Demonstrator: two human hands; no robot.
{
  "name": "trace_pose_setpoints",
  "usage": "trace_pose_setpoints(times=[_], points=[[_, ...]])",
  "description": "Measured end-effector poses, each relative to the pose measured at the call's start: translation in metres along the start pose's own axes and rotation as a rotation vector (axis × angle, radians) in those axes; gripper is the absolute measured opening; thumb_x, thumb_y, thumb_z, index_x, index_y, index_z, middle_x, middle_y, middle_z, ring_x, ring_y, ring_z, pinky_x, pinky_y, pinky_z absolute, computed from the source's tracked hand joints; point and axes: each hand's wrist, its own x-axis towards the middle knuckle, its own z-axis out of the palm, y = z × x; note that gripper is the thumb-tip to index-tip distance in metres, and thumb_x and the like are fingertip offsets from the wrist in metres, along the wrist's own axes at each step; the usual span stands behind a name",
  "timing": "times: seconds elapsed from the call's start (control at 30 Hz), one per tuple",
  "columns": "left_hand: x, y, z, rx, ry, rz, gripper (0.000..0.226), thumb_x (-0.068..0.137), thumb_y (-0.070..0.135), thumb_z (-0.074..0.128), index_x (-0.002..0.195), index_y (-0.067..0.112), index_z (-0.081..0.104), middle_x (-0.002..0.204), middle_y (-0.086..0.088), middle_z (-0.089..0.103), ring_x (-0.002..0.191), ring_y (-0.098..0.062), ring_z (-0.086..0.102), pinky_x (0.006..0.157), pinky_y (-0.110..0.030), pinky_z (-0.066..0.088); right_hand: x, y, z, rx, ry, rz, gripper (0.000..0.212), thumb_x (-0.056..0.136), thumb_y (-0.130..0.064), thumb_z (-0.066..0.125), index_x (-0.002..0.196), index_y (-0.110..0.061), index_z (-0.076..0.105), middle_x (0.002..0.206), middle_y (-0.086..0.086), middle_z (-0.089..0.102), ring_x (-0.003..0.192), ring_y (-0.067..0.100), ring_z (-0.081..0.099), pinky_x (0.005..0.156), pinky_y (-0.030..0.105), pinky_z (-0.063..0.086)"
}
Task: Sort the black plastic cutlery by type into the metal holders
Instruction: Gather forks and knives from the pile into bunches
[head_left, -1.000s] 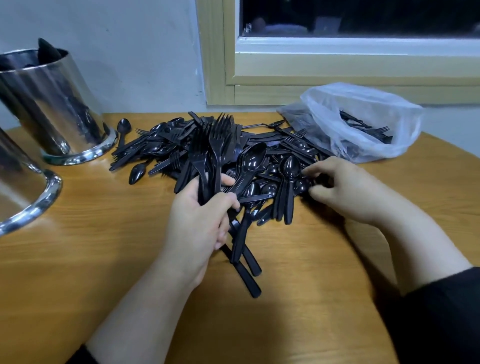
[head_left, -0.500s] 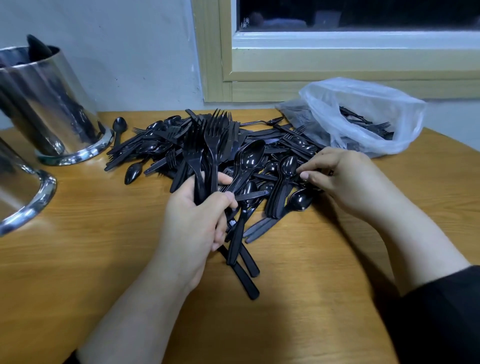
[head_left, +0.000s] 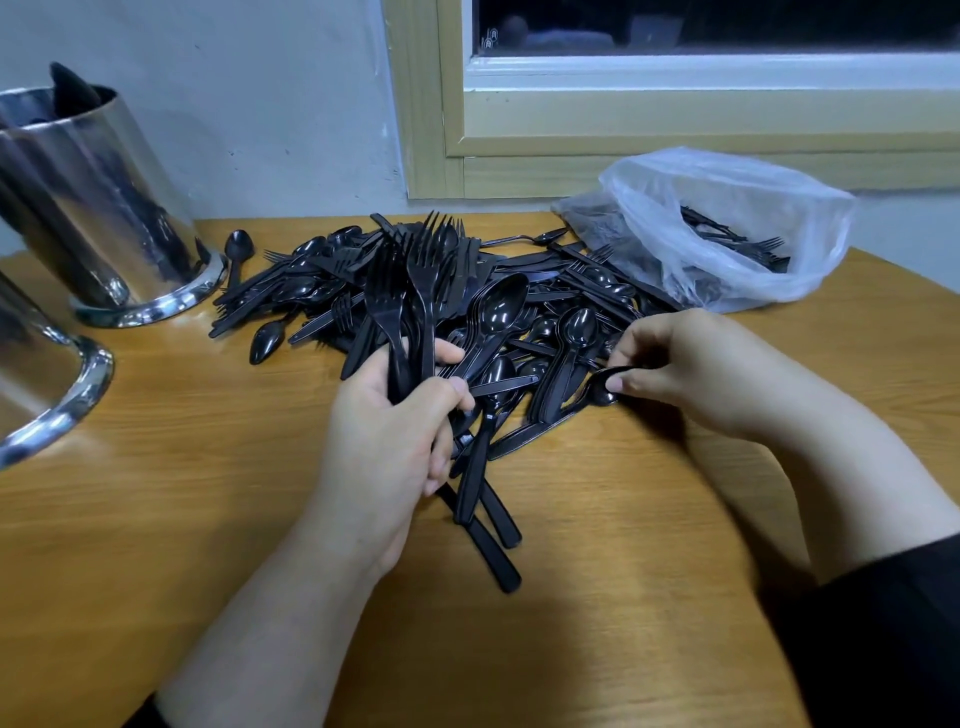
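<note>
- Left hand (head_left: 395, 441) clenched round a bundle of forks and spoons (head_left: 415, 291), heads up
- Right hand (head_left: 691, 369) pinching a spoon (head_left: 602, 387) at the edge of the cutlery pile (head_left: 322, 291) on the counter (head_left: 208, 493)
- Metal holders (head_left: 98, 208) far left

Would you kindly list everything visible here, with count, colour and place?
Loose cutlery pile: too many pieces to count, black, table centre.
Metal holders: two, shiny silver, table's left; the far one holds a black piece.
Plastic bag: one, clear, far right, forks inside.
Table: one, wood-grain.
Window frame: one, pale wood, behind.
Bundle of forks and spoons: black, upright in left grip.
Spoon: one, black, pile's near edge.
Left hand: grips bundle.
Right hand: pinches spoon.
</note>
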Motion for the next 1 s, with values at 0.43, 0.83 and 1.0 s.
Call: trace_pose_setpoints(times=[0.43,0.83,1.0], points=[[0.001,-0.002,-0.002,0.033,0.022,0.014,0.018,0.093,0.005,0.061,0.103,0.019,0.066,0.075,-0.008,0.062,0.047,-0.018,0.038,0.041,-0.025,0.034,-0.015,-0.012,-0.019,0.445,0.292,-0.24,0.012,0.089,-0.019,0.074,0.09,-0.031,0.073,0.07,-0.018,0.067,0.063,-0.003,0.055,0.063,0.007,0.039],[-0.005,-0.001,0.004,0.094,-0.142,-0.046,0.014,0.099,0.018,0.063,0.094,0.03,0.069,0.059,-0.007,0.054,0.055,-0.028,0.046,0.044,-0.031,0.04,-0.004,-0.031,0.017,0.428,0.401,-0.296,0.028,0.091,-0.025,0.073,0.118,-0.025,0.072,0.082,-0.019,0.064,0.079,-0.005,0.056,0.076,0.01,0.038],[-0.008,0.003,0.006,0.08,-0.211,-0.05,0.006,0.099,0.017,0.063,0.104,0.017,0.066,0.083,-0.006,0.071,0.05,-0.021,0.053,0.041,-0.029,0.039,-0.005,-0.038,0.02,0.491,0.378,-0.269,0.007,0.089,-0.024,0.076,0.096,-0.024,0.075,0.08,-0.006,0.07,0.07,0.003,0.057,0.067,0.014,0.041]])
